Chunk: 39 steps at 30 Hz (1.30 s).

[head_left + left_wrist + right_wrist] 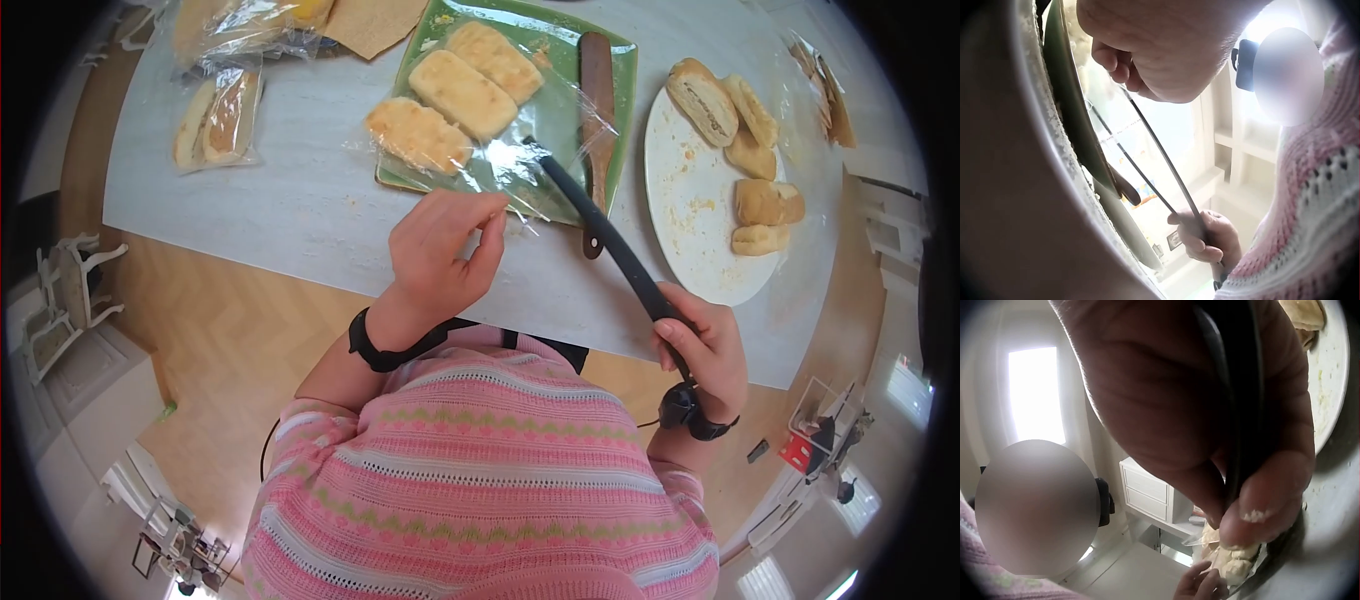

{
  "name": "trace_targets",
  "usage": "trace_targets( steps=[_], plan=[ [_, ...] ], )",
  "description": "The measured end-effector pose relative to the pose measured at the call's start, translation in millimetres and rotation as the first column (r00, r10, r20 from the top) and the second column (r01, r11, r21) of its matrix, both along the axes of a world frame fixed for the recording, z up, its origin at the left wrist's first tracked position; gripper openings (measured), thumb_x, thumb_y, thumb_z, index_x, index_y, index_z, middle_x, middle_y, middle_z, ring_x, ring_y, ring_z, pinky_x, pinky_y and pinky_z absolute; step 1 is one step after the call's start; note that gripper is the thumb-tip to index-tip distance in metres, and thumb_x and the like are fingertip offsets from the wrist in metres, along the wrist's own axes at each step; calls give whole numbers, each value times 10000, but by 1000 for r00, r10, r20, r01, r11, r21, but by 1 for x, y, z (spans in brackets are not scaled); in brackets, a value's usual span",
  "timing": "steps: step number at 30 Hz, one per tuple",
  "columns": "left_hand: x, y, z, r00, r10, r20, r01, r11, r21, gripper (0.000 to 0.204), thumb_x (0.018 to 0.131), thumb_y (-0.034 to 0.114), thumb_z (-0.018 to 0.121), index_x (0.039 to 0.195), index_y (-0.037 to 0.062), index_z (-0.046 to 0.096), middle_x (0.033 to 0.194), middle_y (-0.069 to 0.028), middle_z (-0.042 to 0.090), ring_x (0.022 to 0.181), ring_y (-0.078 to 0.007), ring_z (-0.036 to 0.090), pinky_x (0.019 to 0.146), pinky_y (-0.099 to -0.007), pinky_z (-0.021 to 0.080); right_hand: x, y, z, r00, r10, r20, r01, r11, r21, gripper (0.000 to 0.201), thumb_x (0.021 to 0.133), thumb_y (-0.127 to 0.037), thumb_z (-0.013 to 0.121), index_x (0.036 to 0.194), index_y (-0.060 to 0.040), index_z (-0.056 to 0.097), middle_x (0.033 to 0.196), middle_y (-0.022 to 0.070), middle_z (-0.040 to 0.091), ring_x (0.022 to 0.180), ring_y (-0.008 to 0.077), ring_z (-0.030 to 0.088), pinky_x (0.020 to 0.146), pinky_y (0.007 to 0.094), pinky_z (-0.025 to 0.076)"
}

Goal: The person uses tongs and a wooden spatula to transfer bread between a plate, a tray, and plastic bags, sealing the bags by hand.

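My right hand (705, 345) grips long black tongs (620, 250), which reach up and left to the green plate (622, 65). Their two arms show apart in the left wrist view. The tips end over a clear plastic bag (510, 180) beside the bread. Three flat, golden-topped bread pieces, the nearest bread piece (420, 137) overlapped by the film, lie on the plate's left half. At the plate's front edge, my left hand (440, 245) is curled, thumb and fingers pinching the bag's near edge. White crumbs stick to a right fingertip (1257, 515).
A brown wooden utensil (597, 110) lies across the plate's right side, its end past the front rim. Farther right, a white oval plate (690, 235) bears several bread pieces and crumbs. At left lies a bagged split roll (220, 120), with brown paper (375, 25) behind.
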<state>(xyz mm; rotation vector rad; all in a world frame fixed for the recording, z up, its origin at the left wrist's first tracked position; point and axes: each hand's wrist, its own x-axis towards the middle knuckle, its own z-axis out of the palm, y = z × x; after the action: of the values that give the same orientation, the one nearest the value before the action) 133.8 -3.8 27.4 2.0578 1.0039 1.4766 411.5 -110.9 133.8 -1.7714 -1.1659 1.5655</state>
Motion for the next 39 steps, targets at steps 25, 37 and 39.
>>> trace_targets(
  steps=[25, 37, 39],
  plan=[
    [-18, 19, 23, 949, 25, -313, 12, 993, 115, 146, 892, -35, 648, 1017, 5, 713, 1070, -149, 730, 1121, -340, 670, 1056, -501, 431, 59, -18, -44, 436, -454, 777, -136, 820, 556, 410, 831, -46, 719, 1237, -41, 661, 1089, 160, 679, 1020, 332, 625, 869, 409, 513],
    [-12, 75, 86, 908, 54, 415, 12, 988, -155, 172, 1044, 78, 523, 1066, -61, 622, 1086, -181, 706, 1038, -302, 707, 940, -417, 570, -7, -6, -29, 738, -422, 526, -199, 609, 768, 397, 818, -25, 739, 1209, -7, 673, 1194, 179, 655, 1088, 357, 623, 937, 401, 495],
    [-10, 77, 96, 880, 52, 472, 18, 990, -141, 170, 1043, 80, 526, 1066, -61, 619, 1087, -182, 705, 1046, -304, 704, 939, -416, 571, -28, 6, -25, 806, -343, 483, -208, 600, 773, 400, 817, -27, 744, 1210, -7, 672, 1213, 183, 651, 1102, 360, 622, 946, 402, 493]
  ],
)
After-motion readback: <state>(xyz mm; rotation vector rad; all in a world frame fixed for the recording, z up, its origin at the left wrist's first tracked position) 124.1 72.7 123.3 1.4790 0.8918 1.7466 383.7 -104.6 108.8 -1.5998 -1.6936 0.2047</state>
